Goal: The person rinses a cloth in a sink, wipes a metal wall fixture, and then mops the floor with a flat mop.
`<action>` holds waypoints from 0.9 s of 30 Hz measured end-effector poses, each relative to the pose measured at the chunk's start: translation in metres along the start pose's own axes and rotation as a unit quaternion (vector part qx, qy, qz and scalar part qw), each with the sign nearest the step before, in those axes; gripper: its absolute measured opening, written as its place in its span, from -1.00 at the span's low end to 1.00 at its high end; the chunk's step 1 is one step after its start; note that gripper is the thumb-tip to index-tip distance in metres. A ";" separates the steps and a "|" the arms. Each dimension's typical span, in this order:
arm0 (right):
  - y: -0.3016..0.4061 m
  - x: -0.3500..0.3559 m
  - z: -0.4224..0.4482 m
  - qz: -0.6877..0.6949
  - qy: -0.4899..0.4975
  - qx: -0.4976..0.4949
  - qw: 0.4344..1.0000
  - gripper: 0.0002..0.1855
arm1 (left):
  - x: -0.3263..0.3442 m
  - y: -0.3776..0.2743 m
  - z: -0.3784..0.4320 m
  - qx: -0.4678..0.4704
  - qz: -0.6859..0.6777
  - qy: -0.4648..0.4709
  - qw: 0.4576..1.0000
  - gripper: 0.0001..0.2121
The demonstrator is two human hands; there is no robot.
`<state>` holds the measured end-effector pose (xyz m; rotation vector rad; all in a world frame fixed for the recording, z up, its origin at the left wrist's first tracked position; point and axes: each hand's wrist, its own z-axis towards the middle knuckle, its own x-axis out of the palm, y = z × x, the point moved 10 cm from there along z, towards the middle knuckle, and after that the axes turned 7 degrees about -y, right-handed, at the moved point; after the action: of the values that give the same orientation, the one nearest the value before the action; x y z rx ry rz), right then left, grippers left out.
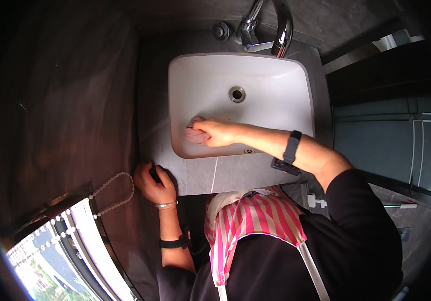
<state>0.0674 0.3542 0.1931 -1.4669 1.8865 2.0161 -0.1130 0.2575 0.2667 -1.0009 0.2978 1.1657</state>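
Observation:
My right hand (219,131) reaches into the white washbasin (275,98) and presses a bunched pink cloth (196,136) against the basin's near left side. The fingers are closed around the cloth and partly hidden by it. My left hand (157,187) is by the front left corner of the grey stone countertop (196,177), beside the wall. It holds nothing that I can see; its thumb and forefinger are apart, and the other fingers are in shadow. The basin's round metal drain (236,94) lies uncovered beyond my right hand.
Behind the basin stands a chrome faucet (284,34), with a round metal knob (221,31) to its left. A bead chain loop (114,195) hangs near my left hand, above a bright window (61,259). Dark glossy panels (373,139) stand on the right.

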 end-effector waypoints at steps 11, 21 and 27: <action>-0.155 -0.059 0.062 -0.031 -0.174 0.095 0.980 -0.57 | 0.003 0.000 0.000 0.002 -0.003 0.009 1.000 -0.83; -0.161 -0.131 -0.066 -0.069 -0.010 0.319 0.945 -0.81 | 0.002 0.000 -0.003 0.002 0.009 0.012 1.000 -0.82; -0.087 -0.201 -0.126 -0.089 -0.124 0.109 0.982 -0.73 | 0.001 0.002 -0.005 0.010 0.023 0.026 0.999 -0.81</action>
<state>0.3053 0.3913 0.2708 -1.2187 1.7418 1.7567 -0.1127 0.2545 0.2627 -1.0134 0.3752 1.1776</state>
